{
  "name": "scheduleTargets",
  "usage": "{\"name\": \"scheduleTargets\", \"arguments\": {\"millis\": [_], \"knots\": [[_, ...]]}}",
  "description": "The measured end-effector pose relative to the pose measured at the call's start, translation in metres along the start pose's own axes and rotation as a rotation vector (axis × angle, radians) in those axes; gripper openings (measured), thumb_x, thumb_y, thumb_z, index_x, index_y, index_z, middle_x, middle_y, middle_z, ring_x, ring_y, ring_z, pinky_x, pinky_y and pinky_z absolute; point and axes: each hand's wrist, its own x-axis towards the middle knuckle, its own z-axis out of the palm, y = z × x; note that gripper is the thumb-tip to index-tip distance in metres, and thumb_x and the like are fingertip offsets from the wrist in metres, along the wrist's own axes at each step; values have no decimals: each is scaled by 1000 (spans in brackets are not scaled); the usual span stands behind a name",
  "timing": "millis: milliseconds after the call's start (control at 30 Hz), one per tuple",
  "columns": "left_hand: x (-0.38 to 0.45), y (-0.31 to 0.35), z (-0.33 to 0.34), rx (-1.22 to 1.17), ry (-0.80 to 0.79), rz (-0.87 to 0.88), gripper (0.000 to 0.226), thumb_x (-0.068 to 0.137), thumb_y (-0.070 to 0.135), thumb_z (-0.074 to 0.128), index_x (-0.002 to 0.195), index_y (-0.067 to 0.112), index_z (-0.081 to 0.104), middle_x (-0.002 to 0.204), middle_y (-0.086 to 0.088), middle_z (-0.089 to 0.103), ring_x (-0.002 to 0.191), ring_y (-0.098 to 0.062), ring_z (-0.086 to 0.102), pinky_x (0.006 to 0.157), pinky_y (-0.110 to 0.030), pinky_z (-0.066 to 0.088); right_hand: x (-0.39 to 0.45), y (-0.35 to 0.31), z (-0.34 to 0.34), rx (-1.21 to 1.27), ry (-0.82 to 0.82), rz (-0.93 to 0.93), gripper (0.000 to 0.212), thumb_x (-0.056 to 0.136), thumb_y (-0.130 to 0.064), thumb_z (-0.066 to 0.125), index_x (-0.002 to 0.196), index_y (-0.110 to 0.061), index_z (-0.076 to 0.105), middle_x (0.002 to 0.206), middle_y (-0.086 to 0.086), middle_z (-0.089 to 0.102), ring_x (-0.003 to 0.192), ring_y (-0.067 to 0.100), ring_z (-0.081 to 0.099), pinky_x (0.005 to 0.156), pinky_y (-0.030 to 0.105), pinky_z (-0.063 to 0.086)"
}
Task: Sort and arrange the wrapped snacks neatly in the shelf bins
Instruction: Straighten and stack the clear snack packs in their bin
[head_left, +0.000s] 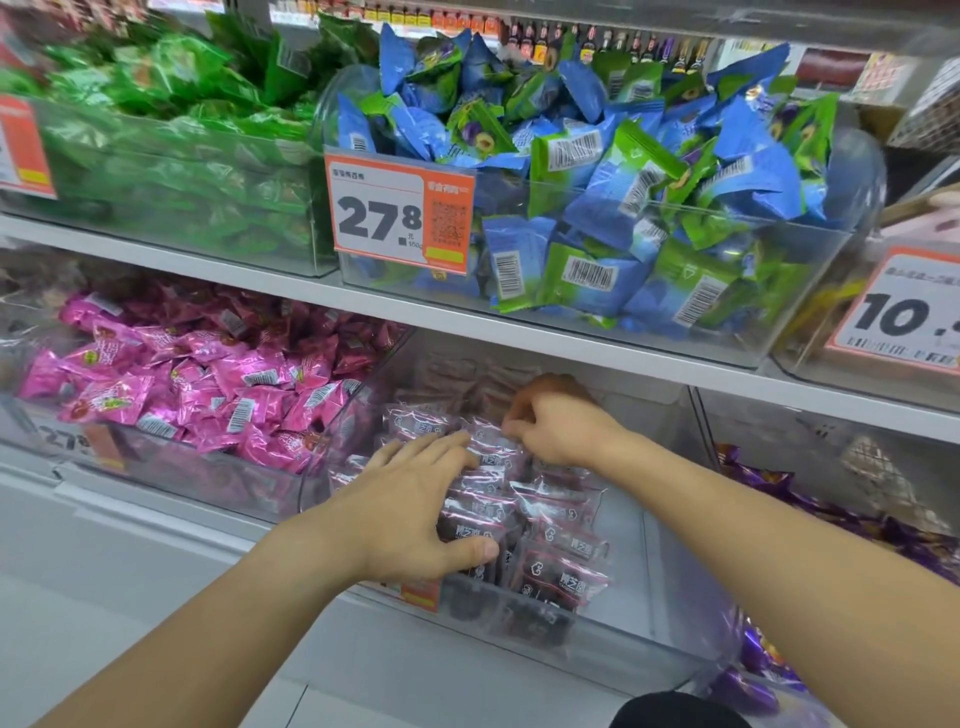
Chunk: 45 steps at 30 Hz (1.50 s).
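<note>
Both hands (415, 499) atop wrapped snacks (550, 540)

Your left hand (415, 512) lies on the wrapped snacks (524, 512) in the lower middle bin (670, 597); your right hand (558, 423) sits behind it, at the packets further back. Another bin (156, 467) stands to the left. Above, the upper shelf (452, 319) carries a bin (613, 332) with a price tag (397, 215) on its front.

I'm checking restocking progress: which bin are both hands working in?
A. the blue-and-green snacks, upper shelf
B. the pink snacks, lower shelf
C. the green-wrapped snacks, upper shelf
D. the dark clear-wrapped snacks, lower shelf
D: the left hand and right hand both rest on the dark clear-wrapped snacks in the lower bin.
</note>
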Motion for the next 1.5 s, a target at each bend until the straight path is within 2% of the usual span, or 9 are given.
{"name": "scheduleTargets", "arguments": {"millis": [200,333,433,567,700,867,1000,1100,1500], "knots": [[2,4,-5,19,32,8,92,79,77,51,151,30,18,155,13,17,143,-12,16,120,-39,12,0,1,3,9,-104,0,16,91,-31,69,97,-18,76,95,-2,74,83,13,65,74,24,50],[5,3,-9,73,-7,-17,99,76,81,49,153,28,15,155,11,14,144,-13,10,121,-46,6,8,4,-12,75,-49,-56,16,90,-35,70,85,-21,77,82,-4,74,71,10,62,69,23,47],[10,2,-6,65,-53,-15,104,75,82,48,155,28,9,162,11,-2,149,-9,-7,122,-47,-2,9,8,-5,85,28,-57,9,88,-25,73,95,-23,77,94,-3,74,83,13,63,73,20,42],[15,-1,-5,14,-100,-13,106,74,81,50,156,31,3,163,13,-8,148,-5,-12,122,-42,-7,16,6,8,2,16,-55,23,85,-28,77,106,-19,76,109,2,74,98,21,67,89,26,50],[15,-3,-5,6,-99,-12,106,75,81,50,156,31,3,163,13,-7,148,-5,-11,122,-42,-5,20,3,10,-98,-15,-19,16,84,-30,77,95,-18,76,101,5,71,93,25,66,85,32,53],[13,-4,-3,21,-103,4,106,76,83,46,156,30,0,163,13,-10,148,-5,-12,122,-43,-5,16,9,7,26,147,112,2,83,-18,70,84,-20,69,96,3,71,91,26,66,83,34,55],[15,-5,-3,28,-113,5,107,75,85,44,156,30,-1,162,13,-11,148,-5,-13,122,-42,-7,20,12,9,-69,-30,231,22,80,-28,70,98,-18,75,106,4,71,91,24,66,81,28,56],[14,-5,-3,25,-107,1,107,75,85,44,156,31,-1,162,14,-11,148,-4,-12,122,-41,-7,20,16,4,-43,-38,186,33,81,-44,77,103,-18,76,109,3,71,98,23,66,85,25,52],[13,-9,0,11,-65,12,106,73,86,44,155,33,3,162,15,-6,149,-4,-6,122,-41,-4,21,8,7,54,-57,-33,18,87,-27,75,103,-19,78,107,-3,75,97,14,66,78,15,39]]}}
